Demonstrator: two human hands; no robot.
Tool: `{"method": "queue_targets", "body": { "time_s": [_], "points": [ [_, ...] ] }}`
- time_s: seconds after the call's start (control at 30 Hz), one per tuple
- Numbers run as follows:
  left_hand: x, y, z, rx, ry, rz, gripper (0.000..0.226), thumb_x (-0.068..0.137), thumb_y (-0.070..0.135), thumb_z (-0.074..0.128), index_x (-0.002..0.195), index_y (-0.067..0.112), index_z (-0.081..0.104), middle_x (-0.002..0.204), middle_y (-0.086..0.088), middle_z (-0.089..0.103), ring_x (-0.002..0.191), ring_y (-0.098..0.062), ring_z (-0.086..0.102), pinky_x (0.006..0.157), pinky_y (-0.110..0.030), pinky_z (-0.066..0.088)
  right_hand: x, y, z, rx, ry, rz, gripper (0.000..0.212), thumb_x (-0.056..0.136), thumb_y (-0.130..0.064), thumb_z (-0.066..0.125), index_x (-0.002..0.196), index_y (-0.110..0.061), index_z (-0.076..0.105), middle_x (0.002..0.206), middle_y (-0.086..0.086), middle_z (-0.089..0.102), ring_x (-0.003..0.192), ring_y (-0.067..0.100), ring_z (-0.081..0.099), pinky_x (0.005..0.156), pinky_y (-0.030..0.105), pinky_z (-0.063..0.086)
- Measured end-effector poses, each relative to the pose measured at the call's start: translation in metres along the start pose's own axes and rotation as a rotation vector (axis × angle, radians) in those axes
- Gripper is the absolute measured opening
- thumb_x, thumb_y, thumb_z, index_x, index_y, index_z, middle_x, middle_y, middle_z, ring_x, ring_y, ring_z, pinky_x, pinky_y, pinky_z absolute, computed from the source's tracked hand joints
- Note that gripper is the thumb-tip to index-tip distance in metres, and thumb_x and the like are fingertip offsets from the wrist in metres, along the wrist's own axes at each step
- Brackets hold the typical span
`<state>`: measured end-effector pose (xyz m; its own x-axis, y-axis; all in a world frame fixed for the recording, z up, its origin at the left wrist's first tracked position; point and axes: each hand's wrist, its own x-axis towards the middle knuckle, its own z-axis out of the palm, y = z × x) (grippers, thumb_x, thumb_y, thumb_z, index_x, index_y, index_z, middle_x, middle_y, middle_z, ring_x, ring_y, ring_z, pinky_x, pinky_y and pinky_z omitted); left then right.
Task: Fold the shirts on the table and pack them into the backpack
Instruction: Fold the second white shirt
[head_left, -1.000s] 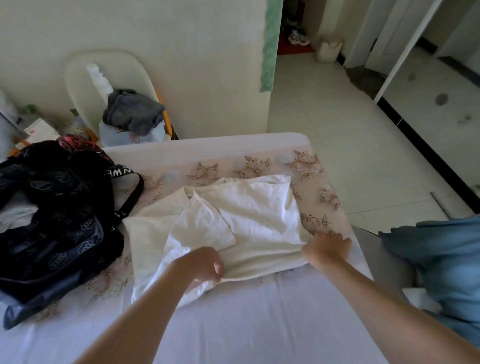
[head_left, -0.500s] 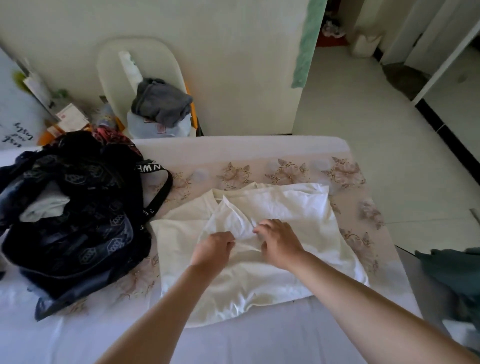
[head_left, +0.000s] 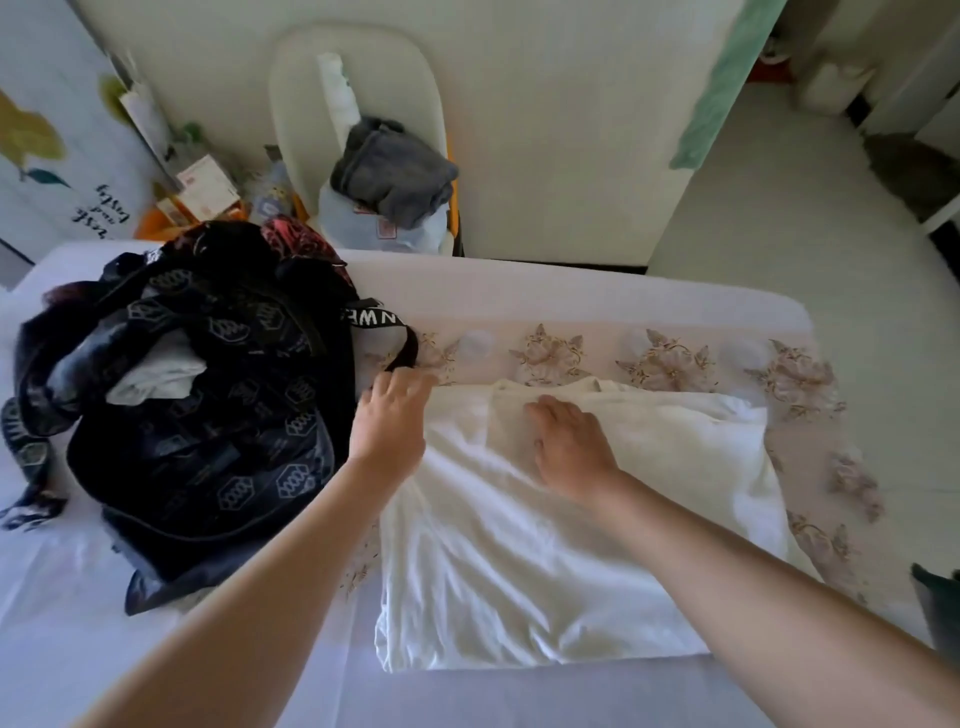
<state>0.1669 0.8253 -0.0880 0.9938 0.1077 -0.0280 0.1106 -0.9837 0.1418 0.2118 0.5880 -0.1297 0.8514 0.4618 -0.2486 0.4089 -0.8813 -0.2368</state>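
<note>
White shirt (head_left: 519, 545), R half of table (head_left: 545, 291): prob. soft, light, limp; grip edges/corners. Your left hand (head_left: 389, 423) curls at its far-left corner, hold unclear; right hand (head_left: 571, 444) flat, pressing nr collar.

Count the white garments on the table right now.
2. A white shirt lies flat on the table under the right hand; a white garment sits bunched in the open backpack. More may be hidden inside.

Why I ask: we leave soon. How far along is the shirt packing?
White cloth already shows in the open backpack, likely a packed shirt. In hand: the white shirt on the table, partly folded, right hand flat on it, left hand at its far corner. Left: finishing folds, packing it.
</note>
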Motion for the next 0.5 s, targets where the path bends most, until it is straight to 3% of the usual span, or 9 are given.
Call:
{"method": "queue_targets", "body": {
  "time_s": [0.07,0.13,0.2,0.3,0.4,0.47,0.5],
  "points": [
    [0.009,-0.003,0.015,0.055,-0.137,0.15,0.061,0.09,0.002,0.048,0.144,0.027,0.04,0.154,-0.003,0.03,0.141,-0.026,0.024,0.113,-0.04,0.027,0.011,0.009,0.001,-0.06,0.073,0.026,0.047,0.089,-0.013,0.057,0.135,-0.013,0.052,0.137,0.013,0.053,0.122,0.036,0.051,0.097,0.046,0.041],
    [0.018,-0.008,0.028,0.034,-0.232,0.151,0.055,0.098,0.015,0.046,0.149,0.028,0.031,0.159,-0.003,0.021,0.147,-0.025,0.014,0.116,-0.041,0.02,0.022,0.019,-0.001,-0.147,0.137,0.077,0.032,0.085,-0.015,0.066,0.117,-0.014,0.065,0.114,0.012,0.064,0.105,0.037,0.059,0.088,0.045,0.044],
    [0.027,-0.016,0.037,0.052,-0.256,0.1,0.051,0.101,0.027,0.041,0.15,0.027,0.026,0.156,-0.004,0.026,0.144,-0.026,0.021,0.116,-0.041,0.022,0.028,0.028,-0.006,-0.185,0.12,0.098,0.021,0.088,-0.022,0.066,0.108,-0.016,0.069,0.107,0.009,0.066,0.104,0.034,0.059,0.088,0.043,0.039],
    [0.042,-0.031,0.041,0.136,-0.221,0.099,0.034,0.102,0.034,0.04,0.135,0.025,0.041,0.131,-0.003,0.046,0.121,-0.025,0.042,0.103,-0.038,0.034,0.032,0.038,-0.009,-0.204,0.117,0.063,0.02,0.092,-0.029,0.062,0.105,-0.018,0.071,0.103,0.005,0.069,0.103,0.031,0.06,0.087,0.041,0.038],
    [0.054,-0.043,0.039,0.231,-0.105,0.117,0.018,0.102,0.029,0.042,0.116,0.023,0.052,0.11,-0.001,0.058,0.108,-0.024,0.052,0.095,-0.037,0.038,0.037,0.042,-0.012,-0.115,0.289,0.12,0.01,0.086,-0.019,0.064,0.087,-0.01,0.068,0.085,0.012,0.063,0.074,0.036,0.063,0.066,0.04,0.046],
    [0.058,-0.045,0.036,0.241,0.018,0.044,0.009,0.1,0.023,0.049,0.106,0.02,0.055,0.101,-0.002,0.061,0.1,-0.026,0.056,0.087,-0.038,0.041,0.042,0.042,-0.014,-0.062,0.353,0.225,0.01,0.082,-0.015,0.07,0.086,-0.007,0.065,0.084,0.016,0.058,0.069,0.038,0.06,0.057,0.039,0.045],
    [0.058,-0.043,0.035,0.237,0.004,-0.011,0.008,0.099,0.023,0.051,0.105,0.019,0.055,0.101,-0.002,0.061,0.1,-0.026,0.056,0.085,-0.037,0.041,0.043,0.041,-0.014,-0.068,0.341,0.263,0.014,0.08,-0.013,0.074,0.089,-0.006,0.065,0.088,0.017,0.057,0.071,0.038,0.06,0.058,0.04,0.046]
  ]
}}
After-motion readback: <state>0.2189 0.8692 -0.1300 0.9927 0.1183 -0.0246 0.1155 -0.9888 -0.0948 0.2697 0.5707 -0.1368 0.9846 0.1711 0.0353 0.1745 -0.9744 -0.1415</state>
